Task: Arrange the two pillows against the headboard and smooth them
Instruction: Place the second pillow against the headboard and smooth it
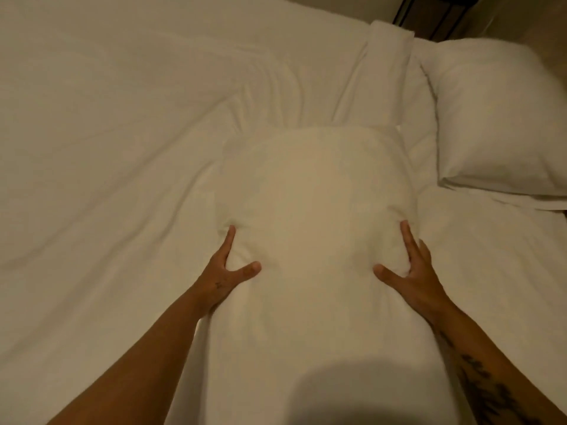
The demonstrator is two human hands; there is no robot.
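A white pillow [316,204] fills the middle of the view, held above the bed between both hands. My left hand [227,274] grips its left edge, thumb pressed into the front and fingers tucked behind. Gripping the right edge the same way is my right hand [411,268]. A second white pillow [497,118] lies flat on the bed at the upper right. The held pillow's lower end runs out of view toward me.
A white duvet [122,133] with creases covers the bed [491,271], its edge folded into a thick roll [389,38] at the top. A dark piece of furniture [429,13] stands past the bed's top right corner.
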